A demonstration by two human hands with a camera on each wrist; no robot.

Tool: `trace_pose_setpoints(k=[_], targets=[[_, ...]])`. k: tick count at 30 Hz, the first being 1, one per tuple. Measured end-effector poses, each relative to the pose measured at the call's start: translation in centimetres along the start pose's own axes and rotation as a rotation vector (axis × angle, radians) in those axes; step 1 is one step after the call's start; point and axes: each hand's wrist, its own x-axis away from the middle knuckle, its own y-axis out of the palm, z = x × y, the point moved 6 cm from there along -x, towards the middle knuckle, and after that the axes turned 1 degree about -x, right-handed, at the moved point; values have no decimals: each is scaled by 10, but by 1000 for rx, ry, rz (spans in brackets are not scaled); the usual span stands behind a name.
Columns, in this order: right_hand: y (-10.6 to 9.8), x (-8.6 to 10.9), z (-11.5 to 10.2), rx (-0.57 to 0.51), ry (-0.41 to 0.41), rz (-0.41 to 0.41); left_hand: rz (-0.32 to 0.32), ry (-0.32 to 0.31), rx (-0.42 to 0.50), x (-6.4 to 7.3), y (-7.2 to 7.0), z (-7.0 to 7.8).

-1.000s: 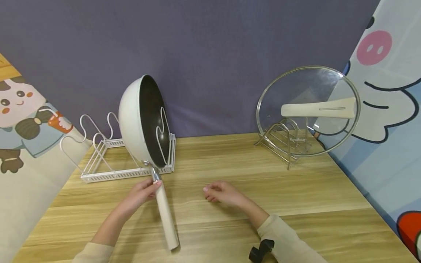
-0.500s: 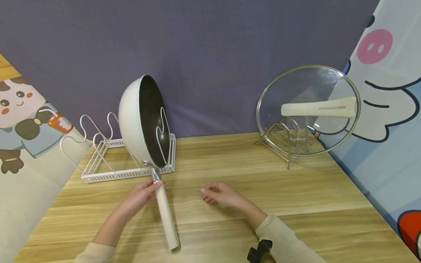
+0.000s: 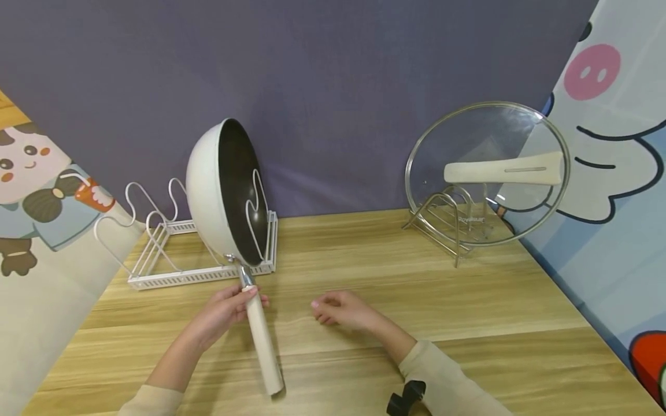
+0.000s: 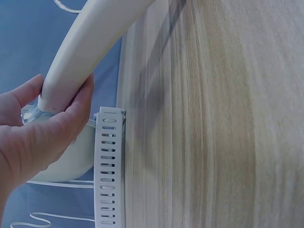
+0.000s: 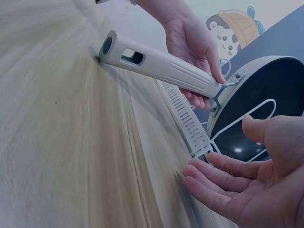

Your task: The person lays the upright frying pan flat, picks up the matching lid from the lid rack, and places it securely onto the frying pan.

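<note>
A white wok with a dark inside stands on its edge in the white wire rack, its cream handle slanting down toward me. My left hand holds the handle near its metal neck, thumb on one side and fingers beneath and behind. In the left wrist view the thumb and fingers flank the handle. My right hand is held to the right of the handle, apart from it. Its fingers are loosely bent in the right wrist view and hold nothing.
At the right, a glass lid with a cream grip stands in a small metal wire stand. A purple-grey wall panel closes off the back of the wooden table. Printed cartoon panels flank both sides.
My right hand has shifted slightly left, toward the wok handle. More of my left fingertips shows past the handle. The wok has stayed in the rack.
</note>
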Motion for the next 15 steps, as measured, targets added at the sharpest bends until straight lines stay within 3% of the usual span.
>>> trace_pose_setpoints(k=[15], targets=[[18, -4, 3, 0, 39, -11, -5, 11, -4, -1, -1, 2]])
